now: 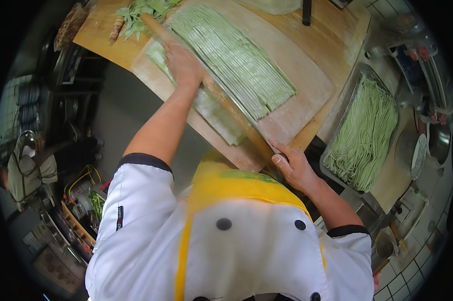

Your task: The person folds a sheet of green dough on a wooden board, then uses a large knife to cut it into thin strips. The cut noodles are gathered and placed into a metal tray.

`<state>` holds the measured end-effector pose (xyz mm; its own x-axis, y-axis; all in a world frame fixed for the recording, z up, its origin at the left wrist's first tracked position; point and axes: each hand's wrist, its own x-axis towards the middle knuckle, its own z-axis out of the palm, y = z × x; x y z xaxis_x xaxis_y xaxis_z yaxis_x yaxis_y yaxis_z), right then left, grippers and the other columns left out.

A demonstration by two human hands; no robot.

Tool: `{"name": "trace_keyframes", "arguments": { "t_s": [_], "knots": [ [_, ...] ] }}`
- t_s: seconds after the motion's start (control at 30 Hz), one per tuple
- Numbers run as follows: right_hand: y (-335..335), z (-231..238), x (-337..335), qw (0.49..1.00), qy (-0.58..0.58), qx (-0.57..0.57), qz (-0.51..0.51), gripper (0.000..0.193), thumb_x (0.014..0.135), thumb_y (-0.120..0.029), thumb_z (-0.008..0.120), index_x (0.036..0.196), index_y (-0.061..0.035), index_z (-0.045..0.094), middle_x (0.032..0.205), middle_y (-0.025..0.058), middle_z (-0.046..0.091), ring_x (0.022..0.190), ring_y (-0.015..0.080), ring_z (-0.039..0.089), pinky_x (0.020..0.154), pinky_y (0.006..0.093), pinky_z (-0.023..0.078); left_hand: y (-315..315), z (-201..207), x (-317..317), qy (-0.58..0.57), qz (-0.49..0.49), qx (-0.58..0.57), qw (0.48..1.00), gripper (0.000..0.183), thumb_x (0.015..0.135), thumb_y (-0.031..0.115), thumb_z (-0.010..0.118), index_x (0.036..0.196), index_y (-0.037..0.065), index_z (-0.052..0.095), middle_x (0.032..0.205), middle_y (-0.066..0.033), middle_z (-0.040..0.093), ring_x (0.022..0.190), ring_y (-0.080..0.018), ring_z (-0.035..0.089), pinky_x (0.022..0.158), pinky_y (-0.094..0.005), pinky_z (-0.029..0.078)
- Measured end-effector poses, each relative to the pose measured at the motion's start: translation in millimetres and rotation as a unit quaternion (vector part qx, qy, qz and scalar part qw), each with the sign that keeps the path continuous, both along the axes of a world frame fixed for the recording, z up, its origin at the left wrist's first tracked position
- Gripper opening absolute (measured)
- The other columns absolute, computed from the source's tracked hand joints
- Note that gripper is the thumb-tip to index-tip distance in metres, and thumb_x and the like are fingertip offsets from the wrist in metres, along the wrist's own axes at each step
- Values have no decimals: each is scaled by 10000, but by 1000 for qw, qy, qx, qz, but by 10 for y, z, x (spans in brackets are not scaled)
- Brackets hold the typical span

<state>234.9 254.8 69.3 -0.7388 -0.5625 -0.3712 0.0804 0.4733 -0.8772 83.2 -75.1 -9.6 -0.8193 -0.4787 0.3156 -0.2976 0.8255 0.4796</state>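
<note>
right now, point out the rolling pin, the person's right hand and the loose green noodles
Rolling pin (225,102): head view, on its wooden shaft
Right hand (296,169): head view, on the back of the hand
Loose green noodles (364,134): head view, middle of the pile

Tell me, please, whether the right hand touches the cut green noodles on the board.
Apart: the head view shows bare board between the right hand and the cut green noodles.

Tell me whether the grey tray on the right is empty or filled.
Filled: long green noodles spread across the tray almost from side to side, hiding its bottom.
</note>
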Motion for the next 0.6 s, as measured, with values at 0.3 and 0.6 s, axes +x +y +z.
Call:
{"name": "trace_keyframes", "arguments": {
  "t_s": [0.3, 0.6],
  "knots": [
    [-430, -138, -363, 997, -67, 5, -24, 449, 894, -284, 502, 1244, -3, 507, 1114, 272, 580, 1074, 356, 560, 927, 375, 421, -13, -60, 8, 68, 13, 61, 996, 501, 922, 146, 326, 1337, -127, 265, 1418, -285, 264, 1342, -375, 225, 1117, -422, 156],
    [-1493, -184, -1088, 968, 238, -81, -15, 438, 962, -310, 422, 1145, 77, 513, 552, 61, 508, 440, 127, 482, 427, 276, 373, 85, 100, 98, 92, 26, 107, 990, 557, 835, 40, 434, 1341, -112, 257, 1413, -286, 255, 1318, -402, 250, 1108, -442, 177]
  ]
}}
